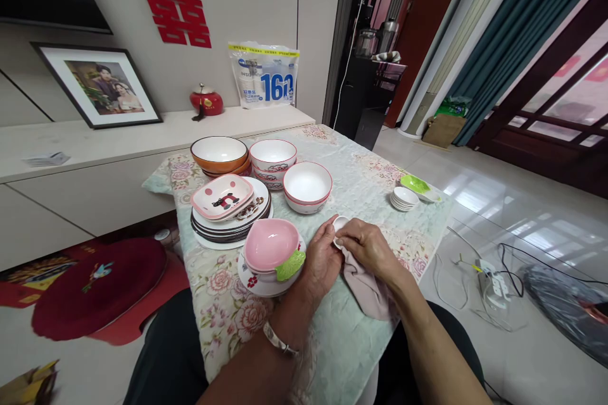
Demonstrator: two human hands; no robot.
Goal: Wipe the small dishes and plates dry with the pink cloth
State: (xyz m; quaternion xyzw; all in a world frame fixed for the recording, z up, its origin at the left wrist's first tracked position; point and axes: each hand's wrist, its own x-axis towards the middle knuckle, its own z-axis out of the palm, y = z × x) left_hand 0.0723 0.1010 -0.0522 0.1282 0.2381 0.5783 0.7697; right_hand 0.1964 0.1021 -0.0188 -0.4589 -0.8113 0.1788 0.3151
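Observation:
My left hand (325, 256) is closed round the edge of a small white dish (339, 224), held up above the table in front of me. Pressed to that dish, my right hand (369, 245) grips a pale pink cloth (368, 291) that hangs down to the tablecloth. Just left of my left hand sits a pink peach-shaped bowl (270, 243) with a green leaf, on a flowered plate (263, 289). Farther right stands a stack of small white dishes (403, 198), beside a green leaf-shaped dish (415, 185).
Stacked plates (223, 237) carry a pink cartoon dish (223, 196) at the left. Behind them are orange bowls (219, 155), red-rimmed bowls (273, 155) and another white bowl (308, 186). A flowered tablecloth (327, 354) covers the table. Cables and a power strip (494, 285) lie on the floor at right.

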